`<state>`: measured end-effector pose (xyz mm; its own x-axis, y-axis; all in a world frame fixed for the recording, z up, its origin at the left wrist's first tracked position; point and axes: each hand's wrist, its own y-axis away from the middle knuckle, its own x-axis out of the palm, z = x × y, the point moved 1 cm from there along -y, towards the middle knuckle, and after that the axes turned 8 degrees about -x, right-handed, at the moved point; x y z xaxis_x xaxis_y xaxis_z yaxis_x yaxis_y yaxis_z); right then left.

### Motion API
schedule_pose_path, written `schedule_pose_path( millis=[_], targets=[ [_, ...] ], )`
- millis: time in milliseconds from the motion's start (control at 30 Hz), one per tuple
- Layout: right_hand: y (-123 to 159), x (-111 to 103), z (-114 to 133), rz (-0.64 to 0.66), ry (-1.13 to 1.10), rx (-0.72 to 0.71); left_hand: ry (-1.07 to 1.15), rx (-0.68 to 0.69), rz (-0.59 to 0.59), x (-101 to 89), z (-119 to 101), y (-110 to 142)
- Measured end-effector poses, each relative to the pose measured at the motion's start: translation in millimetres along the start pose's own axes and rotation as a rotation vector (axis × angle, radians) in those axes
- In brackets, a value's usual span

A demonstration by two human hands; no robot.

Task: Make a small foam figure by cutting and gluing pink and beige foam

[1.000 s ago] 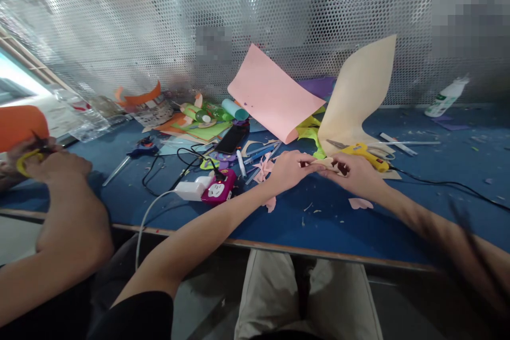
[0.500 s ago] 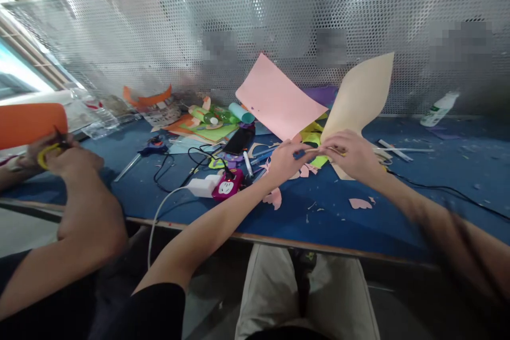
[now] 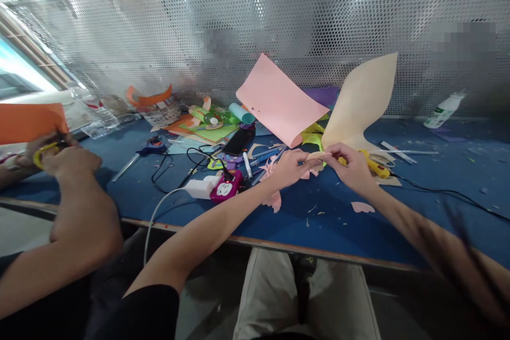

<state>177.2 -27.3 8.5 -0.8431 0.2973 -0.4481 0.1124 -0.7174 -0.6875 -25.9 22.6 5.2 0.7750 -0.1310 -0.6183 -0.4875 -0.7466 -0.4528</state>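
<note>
Near the middle of the table, my left hand (image 3: 291,167) pinches a small cream paper piece (image 3: 317,155) at its left end. My right hand (image 3: 351,169) has its fingertips closed on the right end of the same piece. Just behind my right hand lies a yellow hot glue gun (image 3: 375,164), partly covered by that hand, with a black cord. A curled cream sheet (image 3: 360,90) and a pink sheet (image 3: 279,98) rise beyond my hands. Pink paper scraps (image 3: 273,201) lie under and beside my left forearm.
A magenta power adapter (image 3: 227,186) with a white plug stands left of my forearm. Near it are a phone (image 3: 239,141) and a blue glue gun (image 3: 152,146). A white bottle (image 3: 444,110) stands far right. At left, another person's hands hold yellow-handled scissors (image 3: 48,154) and orange paper (image 3: 32,122).
My hands have lowered slightly and turned, so more of the cream piece shows between them. The yellow glue gun is more visible behind my right hand.
</note>
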Motion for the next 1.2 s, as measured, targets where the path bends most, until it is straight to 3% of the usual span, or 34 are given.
schedule_pose_path(
  millis=[100, 200, 300, 500, 667, 767, 867, 1200],
  targets=[
    [0, -5, -1, 0.037, 0.078, -0.104, -0.01, 0.034, 0.037, -1.4, 0, -1],
    [0, -7, 1, 0.028, 0.073, -0.1, -0.016, 0.02, 0.088, -4.8, -4, -2],
    [1, -5, 0, 0.018, -0.005, -0.002, 0.043, -0.046, 0.138, -7.6, -9, -1],
    [6, 8, -11, -0.077, -0.319, 0.231, 0.371, -0.17, 0.32, -2.8, -17, 4],
    [7, 7, -9, -0.001, -0.2, 0.172, 0.426, -0.163, 0.22, -1.4, -14, 3],
    [5, 2, -8, 0.074, -0.016, 0.051, 0.339, -0.163, 0.16, -4.2, -12, 2],
    [4, -1, -11, 0.1, 0.068, -0.004, 0.209, -0.139, 0.177, -8.7, -14, 2],
    [2, -4, -9, 0.114, 0.05, 0.084, 0.091, -0.135, 0.243, -10.5, -17, 2]
  ],
)
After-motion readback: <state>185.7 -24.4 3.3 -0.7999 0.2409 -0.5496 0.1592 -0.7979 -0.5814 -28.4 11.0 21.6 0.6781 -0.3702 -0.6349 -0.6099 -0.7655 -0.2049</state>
